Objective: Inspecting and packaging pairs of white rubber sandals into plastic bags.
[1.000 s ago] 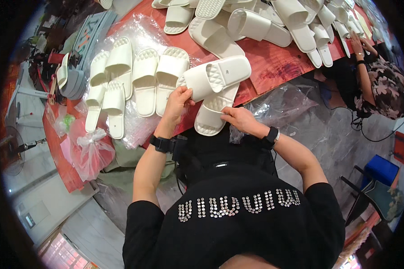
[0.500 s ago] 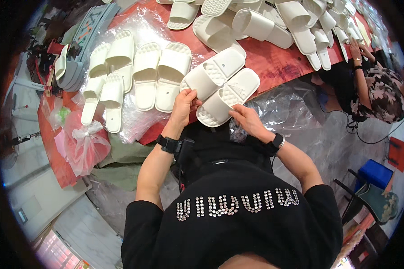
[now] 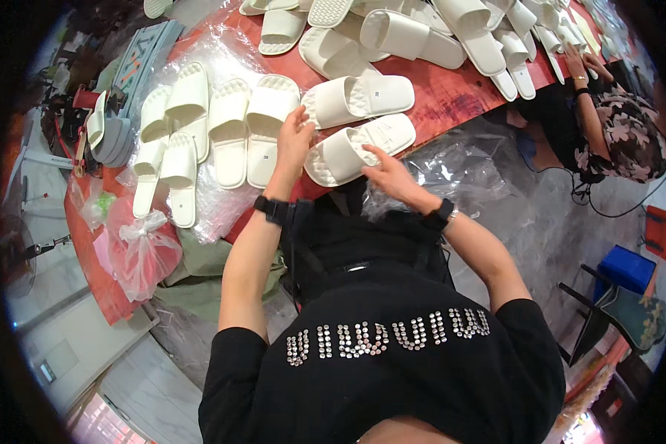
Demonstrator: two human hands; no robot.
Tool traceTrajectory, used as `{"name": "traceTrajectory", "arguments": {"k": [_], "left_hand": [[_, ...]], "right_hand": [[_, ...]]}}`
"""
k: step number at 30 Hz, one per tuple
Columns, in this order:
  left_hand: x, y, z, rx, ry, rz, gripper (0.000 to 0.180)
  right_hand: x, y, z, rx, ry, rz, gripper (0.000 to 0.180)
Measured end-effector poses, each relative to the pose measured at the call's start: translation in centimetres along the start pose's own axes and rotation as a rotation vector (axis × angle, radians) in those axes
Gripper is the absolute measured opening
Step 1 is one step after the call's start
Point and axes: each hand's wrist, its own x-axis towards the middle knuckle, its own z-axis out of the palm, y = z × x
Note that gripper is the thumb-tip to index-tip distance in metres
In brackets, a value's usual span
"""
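Observation:
Two white slide slippers lie side by side at the table edge before me, toes to the left: a far slipper and a near slipper. Beside the toe end of the far one is my left hand, its fingers slightly apart and not wrapped round it. My right hand is over the near slipper's side, fingers loosely spread at the strap's opening; whether they touch it is unclear. Left of these stands a neat pair, a left slipper and a right slipper, on clear plastic film.
More white slippers lie at the far left of the red table, and a heap of slippers fills its back. A tied plastic bag hangs at the left edge. At right, another person's hands reach onto the table.
The two slippers I held have gone down onto the table, now a little apart and pointing left. Both hands have loosened from them, and my view has shifted slightly.

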Motion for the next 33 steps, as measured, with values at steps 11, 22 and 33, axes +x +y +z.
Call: {"name": "traceTrajectory", "arguments": {"k": [11, 22, 33], "left_hand": [[-7.5, -3.9, -1.9, 0.097, -0.087, -0.298, 0.052], [-1.1, -4.2, -1.1, -0.138, 0.256, -0.172, 0.034], [1.6, -3.4, 0.2, 0.380, 0.176, 0.393, 0.033]], "right_hand": [[8.7, -0.5, -13.7, -0.083, 0.254, -0.047, 0.040], [4.2, 0.9, -10.7, 0.073, -0.089, 0.297, 0.019], [-0.5, 3.6, -8.1, 0.370, -0.096, 0.437, 0.020]]}}
